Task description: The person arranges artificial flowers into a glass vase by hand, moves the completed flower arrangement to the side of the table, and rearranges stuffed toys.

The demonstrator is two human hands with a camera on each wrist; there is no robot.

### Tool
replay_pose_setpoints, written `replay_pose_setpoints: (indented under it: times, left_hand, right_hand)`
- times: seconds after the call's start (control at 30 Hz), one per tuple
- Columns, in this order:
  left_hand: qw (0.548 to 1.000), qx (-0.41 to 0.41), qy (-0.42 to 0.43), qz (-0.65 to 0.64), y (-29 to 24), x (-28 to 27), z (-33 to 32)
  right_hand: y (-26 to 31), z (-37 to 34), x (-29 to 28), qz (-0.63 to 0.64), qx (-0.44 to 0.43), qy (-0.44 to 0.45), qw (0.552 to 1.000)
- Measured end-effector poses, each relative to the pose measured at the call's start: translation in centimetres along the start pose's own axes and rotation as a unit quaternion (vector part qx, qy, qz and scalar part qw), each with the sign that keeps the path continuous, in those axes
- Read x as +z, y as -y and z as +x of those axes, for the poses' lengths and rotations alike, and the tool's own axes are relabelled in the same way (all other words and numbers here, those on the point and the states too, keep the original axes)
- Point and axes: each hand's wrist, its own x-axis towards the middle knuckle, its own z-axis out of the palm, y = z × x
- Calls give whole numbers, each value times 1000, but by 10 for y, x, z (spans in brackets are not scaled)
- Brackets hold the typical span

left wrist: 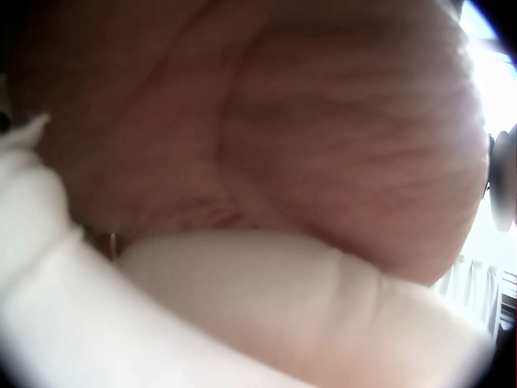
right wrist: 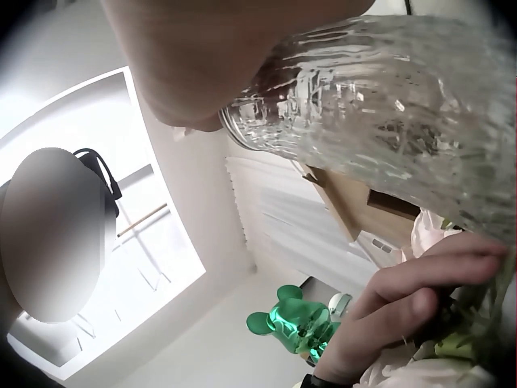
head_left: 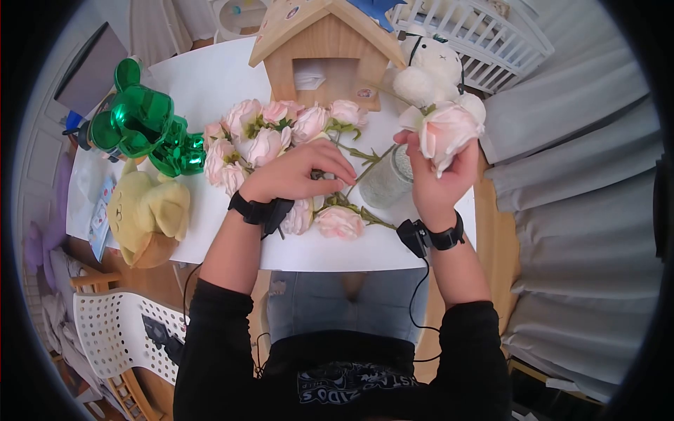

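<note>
In the head view my right hand point(head_left: 446, 175) holds a pale pink rose point(head_left: 447, 133) by its bloom, right of the vase. A thin stem reaches up and left from it. Just left of that hand stands a clear textured glass vase point(head_left: 386, 181), its side filling the upper right wrist view. My left hand point(head_left: 307, 170) lies palm down over the green stems point(head_left: 361, 158), fingers loosely bent. Several more pink roses point(head_left: 268, 145) are spread around it, with another rose point(head_left: 340, 222) near the front. The left wrist view is mostly filled by the palm point(left wrist: 266, 121).
A wooden toy house point(head_left: 323, 52) stands at the back of the white table point(head_left: 232, 245), beside a white plush toy point(head_left: 432, 67). On the left are a shiny green bear figure point(head_left: 151, 119) and a yellow plush toy point(head_left: 144, 214). A grey curtain point(head_left: 583, 189) hangs at right.
</note>
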Motion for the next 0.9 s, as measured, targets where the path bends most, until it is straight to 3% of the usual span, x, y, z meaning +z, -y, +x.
replay_pose_setpoints:
  times: [0.07,0.27,0.33,0.4,0.47,0.53,0.63,0.77,0.83,0.9]
  left_hand:
    - [1000,-3,-6,6,-1,0,0]
    - [997,-56,-45,-34,-6,1,-1]
    - [996,-68,-45,-34,-8,-2,-2]
    - [994,-81,-61,-45,-9,2,-2]
    - [995,-72,-63,-36,-13,2,0]
    - [996,-56,-61,-23,-13,2,3]
    - [996,-42,-65,-34,-14,1,3]
    - [997,-41,-55,-21,-7,2,2]
    - [996,-71,-46,-34,-9,0,3]
    - [996,-69,-45,-35,-8,0,3]
  right_hand:
    - [-5,3,6,-10,21,12,1000]
    - [-11,11,14,43,-22,57,997]
    - [2,31,-3,-94,-202,112,968]
    - [14,69,-7,95,-163,7,982]
    - [79,104,-19,33,-110,32,993]
    - [99,143,-57,162,-149,137,966]
    - [94,157,-79,118,-215,101,964]
    - [86,158,-74,90,-196,54,975]
    - [110,152,-68,63,-239,248,937]
    - [106,153,-65,60,-228,263,935]
